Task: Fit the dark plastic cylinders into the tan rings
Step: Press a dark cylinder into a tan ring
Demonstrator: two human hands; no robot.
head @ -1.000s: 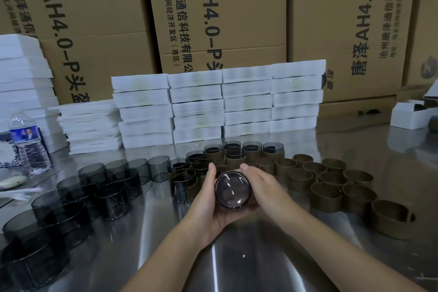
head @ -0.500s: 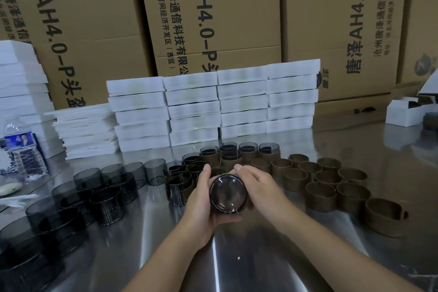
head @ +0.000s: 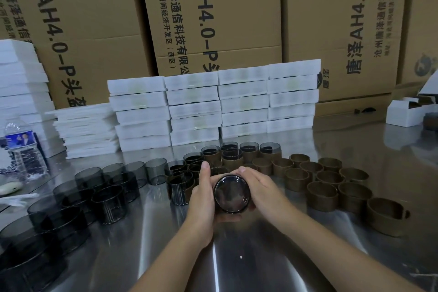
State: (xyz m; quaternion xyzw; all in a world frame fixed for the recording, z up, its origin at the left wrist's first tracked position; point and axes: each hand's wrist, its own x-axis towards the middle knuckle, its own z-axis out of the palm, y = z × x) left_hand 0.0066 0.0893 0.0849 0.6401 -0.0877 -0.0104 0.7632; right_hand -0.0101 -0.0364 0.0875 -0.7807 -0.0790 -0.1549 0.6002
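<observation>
table: metal, smooth, shiny, mirrors the boxes behind
held cylinder: dark see-through plastic, glossy, catches light on its round face
loose cylinders: smoky translucent plastic, smooth, glossy
rings: tan, matt, dull; material cannot be told
cartons: brown cardboard, matt, printed in dark ink
white boxes: white, matt, plain
bottle: clear plastic, ribbed, with a printed blue label
hands: bare skin, no gloves
</observation>
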